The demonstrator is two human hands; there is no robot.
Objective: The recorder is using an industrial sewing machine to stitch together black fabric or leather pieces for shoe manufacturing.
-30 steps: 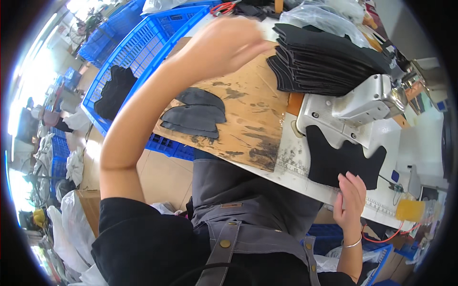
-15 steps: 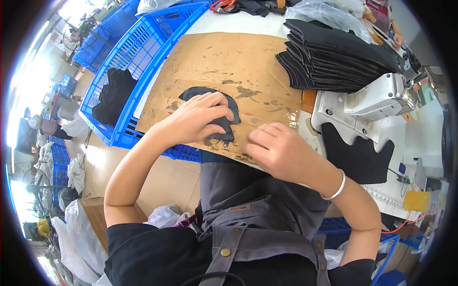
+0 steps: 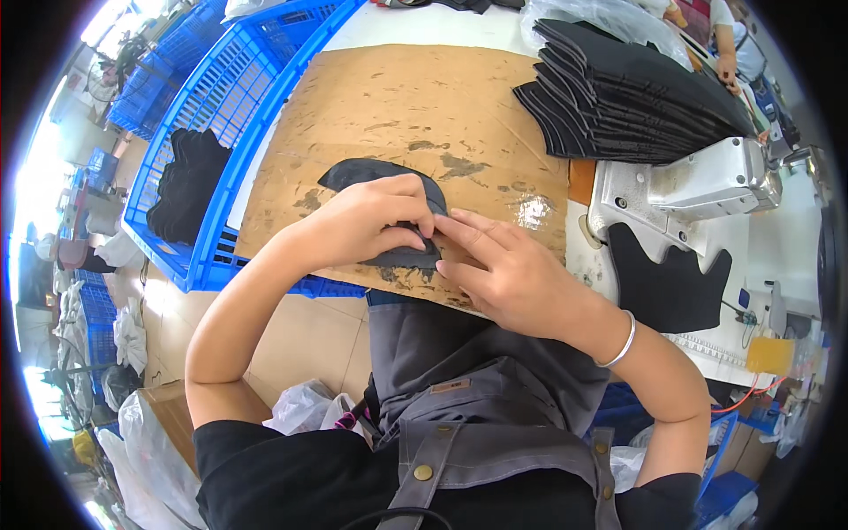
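Note:
A dark, curved piece of flat material [image 3: 358, 170] lies on the stained brown cardboard sheet [image 3: 402, 97], close to its front edge. My left hand [image 3: 367, 216] rests over the piece, thumb and fingers closed on its inner part. From the right, my right hand [image 3: 512, 265] reaches in, with fingertips and thumb pinching the right edge of the same piece. The two hands nearly meet there, and the middle of the piece is partly hidden under my left fingers.
Left of the cardboard stands a blue plastic crate [image 3: 199, 132] with black cut pieces [image 3: 190, 181] inside. A tall stack of black pieces [image 3: 627, 97] lies at the far right, beside a white sewing machine [image 3: 707, 181]. One wavy-edged black piece [image 3: 671, 287] lies nearer. Another person's arm [image 3: 726, 57] shows behind.
My right hand has moved left and up onto the dark piece, from just beside it. My left hand stays on the piece. The whole view has shifted slightly.

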